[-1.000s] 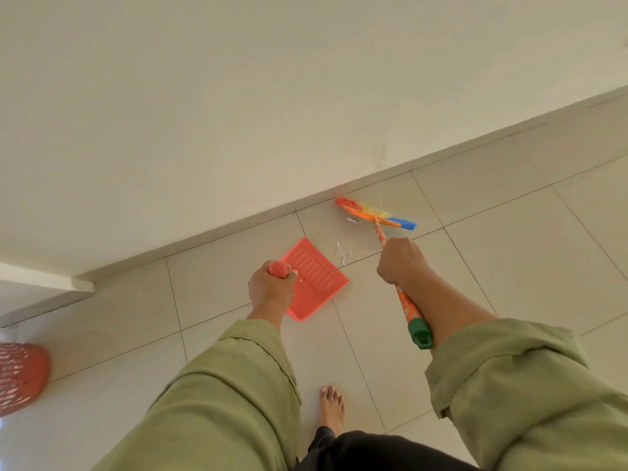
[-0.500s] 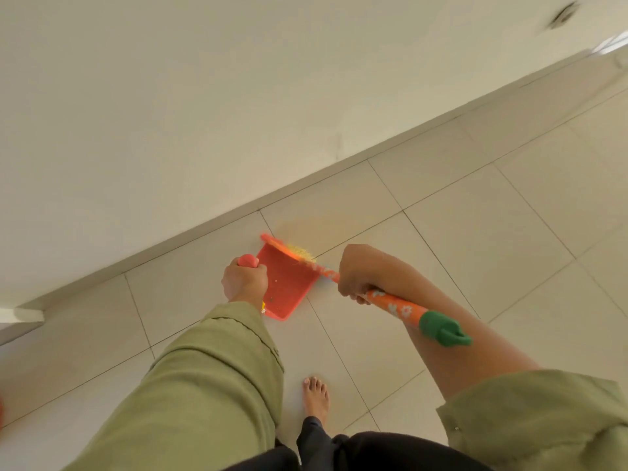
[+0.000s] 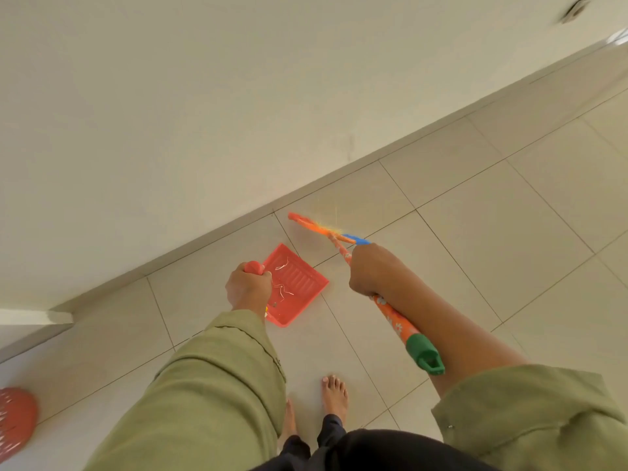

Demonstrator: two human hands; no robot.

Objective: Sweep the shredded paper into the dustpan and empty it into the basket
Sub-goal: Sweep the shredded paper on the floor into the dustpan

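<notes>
While both hands grip tools:
Left hand (image 3: 247, 286): curled round the red dustpan (image 3: 296, 286) handle; pan on the tiled floor (image 3: 509, 232).
Right hand (image 3: 371, 269): wrapped round the orange broom (image 3: 390, 311) stick, its head near the far wall (image 3: 204, 130).
Shredded paper (image 3: 282, 287): several white strips lying inside the dustpan.
Basket (image 3: 15, 421): red, perforated, at near left edge.

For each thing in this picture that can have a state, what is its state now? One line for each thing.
Dustpan: on the floor, with paper shreds inside.
Paper shreds: lying in the dustpan.
Broom: head up near the wall, apart from the dustpan.
Left hand: grips the dustpan handle.
Right hand: grips the broom handle.
Basket: at the far left edge, partly cut off; contents not visible.
</notes>
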